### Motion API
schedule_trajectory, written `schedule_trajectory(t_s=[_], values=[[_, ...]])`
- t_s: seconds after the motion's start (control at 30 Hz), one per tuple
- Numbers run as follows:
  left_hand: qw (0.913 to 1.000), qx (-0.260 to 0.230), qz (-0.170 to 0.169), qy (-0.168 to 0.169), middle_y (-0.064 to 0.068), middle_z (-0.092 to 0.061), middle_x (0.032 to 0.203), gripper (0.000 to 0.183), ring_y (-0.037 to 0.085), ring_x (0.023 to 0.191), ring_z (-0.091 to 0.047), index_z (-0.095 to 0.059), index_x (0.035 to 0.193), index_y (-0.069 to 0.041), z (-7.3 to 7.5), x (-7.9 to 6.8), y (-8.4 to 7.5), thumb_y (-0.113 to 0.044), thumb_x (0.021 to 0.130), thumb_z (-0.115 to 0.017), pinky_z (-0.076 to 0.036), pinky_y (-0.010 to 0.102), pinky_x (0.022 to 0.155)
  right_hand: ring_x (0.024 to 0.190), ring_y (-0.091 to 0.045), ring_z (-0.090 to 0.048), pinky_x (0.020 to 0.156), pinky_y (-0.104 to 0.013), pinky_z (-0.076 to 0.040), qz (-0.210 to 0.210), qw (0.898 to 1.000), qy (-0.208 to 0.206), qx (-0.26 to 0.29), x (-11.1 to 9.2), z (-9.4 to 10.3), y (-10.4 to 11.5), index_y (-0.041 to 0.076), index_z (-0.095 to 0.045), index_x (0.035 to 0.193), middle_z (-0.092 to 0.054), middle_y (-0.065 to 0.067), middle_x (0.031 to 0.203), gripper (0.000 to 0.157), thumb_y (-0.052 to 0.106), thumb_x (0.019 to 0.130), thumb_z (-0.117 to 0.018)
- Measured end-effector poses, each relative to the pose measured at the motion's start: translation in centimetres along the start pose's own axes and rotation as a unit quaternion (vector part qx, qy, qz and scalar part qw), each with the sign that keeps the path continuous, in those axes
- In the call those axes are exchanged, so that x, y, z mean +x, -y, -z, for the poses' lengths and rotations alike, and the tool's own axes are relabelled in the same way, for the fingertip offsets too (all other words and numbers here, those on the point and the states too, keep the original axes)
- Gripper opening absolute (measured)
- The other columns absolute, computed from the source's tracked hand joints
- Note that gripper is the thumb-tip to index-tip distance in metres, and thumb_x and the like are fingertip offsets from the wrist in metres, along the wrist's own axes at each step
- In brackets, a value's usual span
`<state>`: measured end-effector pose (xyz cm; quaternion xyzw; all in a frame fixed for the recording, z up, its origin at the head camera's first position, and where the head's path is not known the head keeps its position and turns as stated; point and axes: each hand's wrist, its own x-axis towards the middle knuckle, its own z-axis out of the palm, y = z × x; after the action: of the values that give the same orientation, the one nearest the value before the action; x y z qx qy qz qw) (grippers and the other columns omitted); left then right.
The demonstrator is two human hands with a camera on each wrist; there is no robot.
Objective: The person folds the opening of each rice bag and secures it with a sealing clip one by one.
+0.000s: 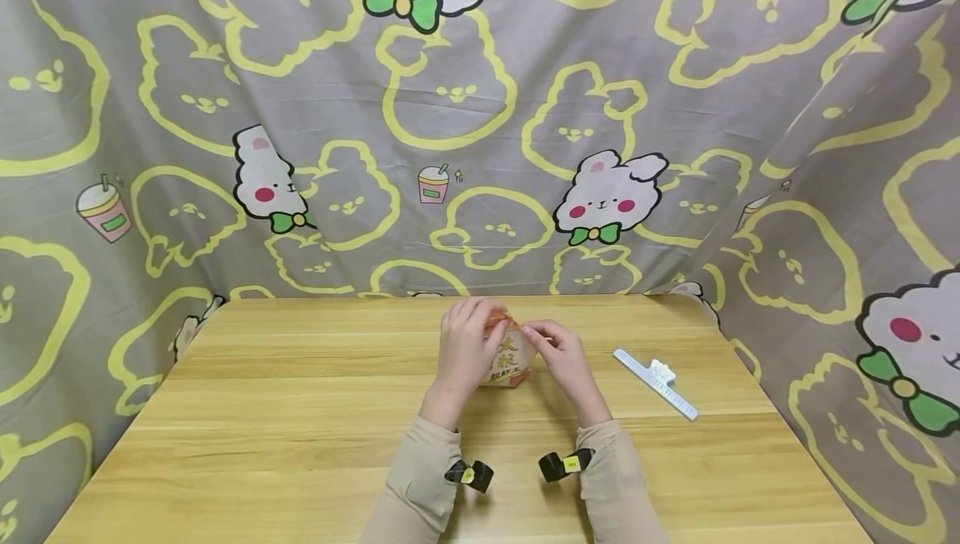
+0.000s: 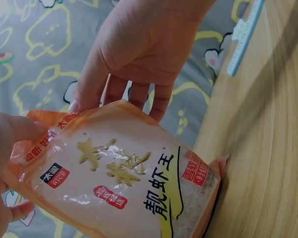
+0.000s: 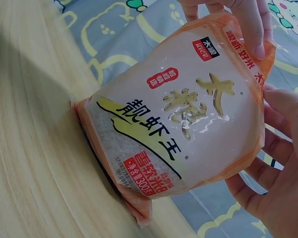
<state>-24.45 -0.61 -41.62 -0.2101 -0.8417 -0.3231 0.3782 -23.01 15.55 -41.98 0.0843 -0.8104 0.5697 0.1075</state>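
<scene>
A bag of rice [image 1: 512, 365] with orange edges and gold lettering stands upright on the table, its printed front [image 2: 124, 168] towards me. My left hand [image 1: 467, 348] pinches the top edge on one side, thumb in front and fingers behind. On the other side of that edge, my right hand [image 1: 566, 361] pinches the upper corner between thumb and fingers. The right wrist view shows the rice bag [image 3: 174, 109] bulging below the flat orange top strip, with grains visible through a see-through patch near the bottom.
A pale blue ruler-like bar with a clip [image 1: 656, 384] lies on the wooden table [image 1: 262, 411], right of my right hand. A grey curtain [image 1: 480, 111] with cartoon animals hangs behind the table and along both sides. Each wrist carries a black camera [image 1: 480, 477].
</scene>
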Motion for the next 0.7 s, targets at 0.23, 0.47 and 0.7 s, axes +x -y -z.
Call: schedule_trajectory(t_s=[0.23,0.47,0.7], values=[[0.9999,0.003,0.011,0.001,0.001,-0.068,0.098,0.008,0.024,0.100,-0.062,-0.069,0.093,-0.016,0.04,-0.05,-0.16,-0.016,0.086,-0.073,-0.048,0.048,0.094,0.086,-0.006,-0.061,0.077,-0.021,-0.050,-0.004,1.000,0.002,0.007,-0.14,-0.06,0.24,-0.004,-0.070,0.106,-0.069,-0.022,0.109,0.020,0.010,0.094,-0.063],[0.9998,0.002,0.017,0.006,0.001,-0.068,0.098,0.004,0.023,0.101,-0.062,-0.070,0.093,-0.016,0.10,0.02,-0.09,-0.017,0.090,-0.068,-0.047,0.048,0.093,0.090,-0.012,-0.063,0.077,-0.020,-0.050,-0.009,1.000,0.009,0.009,-0.14,-0.02,0.39,-0.004,-0.069,0.107,-0.069,-0.022,0.109,0.020,0.009,0.094,-0.063],[0.9999,-0.004,0.006,0.010,0.002,-0.067,0.098,0.009,0.025,0.100,-0.062,-0.069,0.095,-0.015,0.12,-0.05,0.00,-0.019,0.087,-0.066,-0.047,0.049,0.093,0.091,-0.010,-0.063,0.077,-0.019,-0.050,0.001,1.000,0.001,0.005,-0.18,-0.18,0.41,-0.004,-0.070,0.105,-0.070,-0.021,0.107,0.018,0.008,0.093,-0.064]])
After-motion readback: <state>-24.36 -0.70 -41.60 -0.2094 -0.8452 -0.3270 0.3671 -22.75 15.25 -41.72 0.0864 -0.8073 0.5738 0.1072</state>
